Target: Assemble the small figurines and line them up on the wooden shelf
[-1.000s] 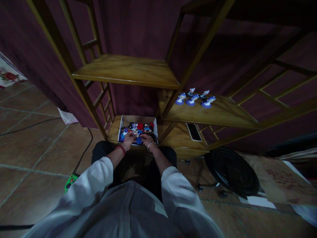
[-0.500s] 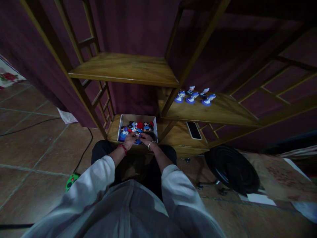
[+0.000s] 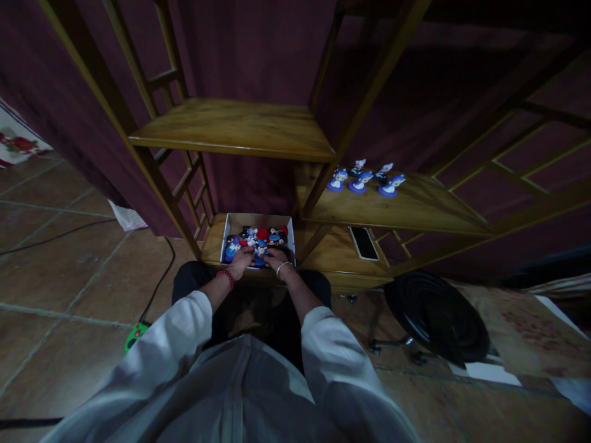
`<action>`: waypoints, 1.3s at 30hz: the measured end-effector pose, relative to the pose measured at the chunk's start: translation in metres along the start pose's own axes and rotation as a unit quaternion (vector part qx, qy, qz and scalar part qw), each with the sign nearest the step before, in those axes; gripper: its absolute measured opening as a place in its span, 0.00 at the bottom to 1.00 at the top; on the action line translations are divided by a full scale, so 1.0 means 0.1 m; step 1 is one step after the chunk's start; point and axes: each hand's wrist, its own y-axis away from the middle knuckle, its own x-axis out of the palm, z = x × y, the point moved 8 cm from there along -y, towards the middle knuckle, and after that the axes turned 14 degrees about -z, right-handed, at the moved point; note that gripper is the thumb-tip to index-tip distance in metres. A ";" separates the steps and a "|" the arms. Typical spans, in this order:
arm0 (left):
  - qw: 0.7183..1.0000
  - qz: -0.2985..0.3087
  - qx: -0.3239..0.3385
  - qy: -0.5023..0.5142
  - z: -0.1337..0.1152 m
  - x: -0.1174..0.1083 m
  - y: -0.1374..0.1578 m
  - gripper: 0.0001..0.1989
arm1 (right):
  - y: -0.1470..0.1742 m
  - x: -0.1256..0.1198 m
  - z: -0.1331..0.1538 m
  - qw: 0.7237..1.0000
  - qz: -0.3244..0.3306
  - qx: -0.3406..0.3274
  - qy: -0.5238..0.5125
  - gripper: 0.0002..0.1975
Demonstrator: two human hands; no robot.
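Note:
A white open-topped box [image 3: 224, 235] on the low shelf contains several small figurines in blue, red, white and black. My left hand [image 3: 241, 261], with a red bead bracelet at the wrist, reaches over the box's front edge. From the other side my right hand [image 3: 277, 257], wearing a pale bangle, comes in over the same edge. Between my fingertips is a small blue and white figurine [image 3: 260, 252], gripped from both sides. Its lower part and the exact finger contact are hard to make out.
Several blue and white figurines [image 3: 361, 181] stand on the wooden shelf [image 3: 397, 212] to the right. A phone [image 3: 364, 243] lies on the lower board. A round black stool [image 3: 436, 317] is at right, and a green controller-like object [image 3: 136, 335] lies on the floor at left.
My hands have drawn slightly apart, showing more of the figurine between them. The whole view has shifted slightly.

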 end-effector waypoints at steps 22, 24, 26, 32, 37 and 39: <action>0.940 0.065 -0.129 0.309 0.15 0.20 0.10 0.16 | 0.06 -0.15 0.15 0.980 -0.050 0.054 -0.183 0.19; 0.937 0.051 -0.126 0.322 0.16 0.19 0.09 0.17 | 0.07 -0.15 0.15 0.980 -0.046 0.053 -0.187 0.20; 0.933 0.054 -0.124 0.333 0.14 0.20 0.09 0.17 | 0.07 -0.16 0.15 0.979 -0.048 0.055 -0.191 0.21; 0.926 0.061 -0.135 0.347 0.10 0.24 0.14 0.17 | 0.05 -0.21 0.19 0.979 -0.056 0.033 -0.195 0.24; 0.917 0.069 -0.139 0.367 0.04 0.28 0.18 0.15 | 0.05 -0.26 0.17 0.974 -0.082 0.041 -0.207 0.24; 0.911 0.078 -0.140 0.380 0.00 0.29 0.20 0.15 | 0.06 -0.28 0.17 0.971 -0.095 0.046 -0.215 0.24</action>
